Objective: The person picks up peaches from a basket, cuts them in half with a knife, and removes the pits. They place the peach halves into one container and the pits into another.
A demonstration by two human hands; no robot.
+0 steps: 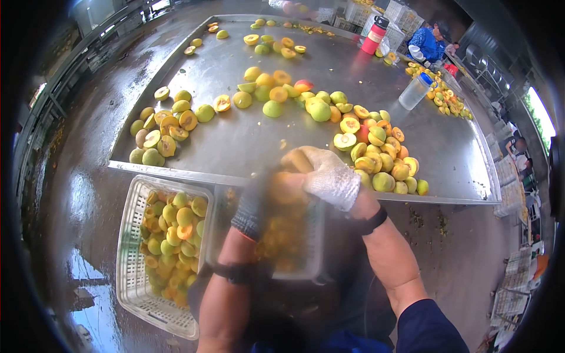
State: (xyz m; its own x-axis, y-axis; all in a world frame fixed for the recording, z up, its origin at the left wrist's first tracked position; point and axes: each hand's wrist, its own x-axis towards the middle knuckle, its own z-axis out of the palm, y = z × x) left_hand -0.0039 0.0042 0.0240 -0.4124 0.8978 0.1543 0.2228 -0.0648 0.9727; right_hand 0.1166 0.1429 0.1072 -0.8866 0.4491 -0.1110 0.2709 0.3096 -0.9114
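My left hand [259, 197], in a dark grey glove, is over the near edge of the metal table [235, 141]. Against it is my right hand [326, 173] in a white knitted glove, its fingers bent round something yellow-orange that a blurred patch mostly hides. The left fingers are lost in the same blur. Just beyond the right hand lies a pile of halved fruit [376, 135], yellow-green with orange flesh. Below the hands stands a white crate [315, 247] of fruit, blurred; a second white crate [126, 247], full of fruit halves, is to its left.
More fruit halves [168, 126] lie at the table's left and middle. A clear bottle with a blue lid [415, 92] and a red bottle [375, 36] stand toward the back right. Beyond them a person in blue [428, 44] is beside another fruit heap [450, 100].
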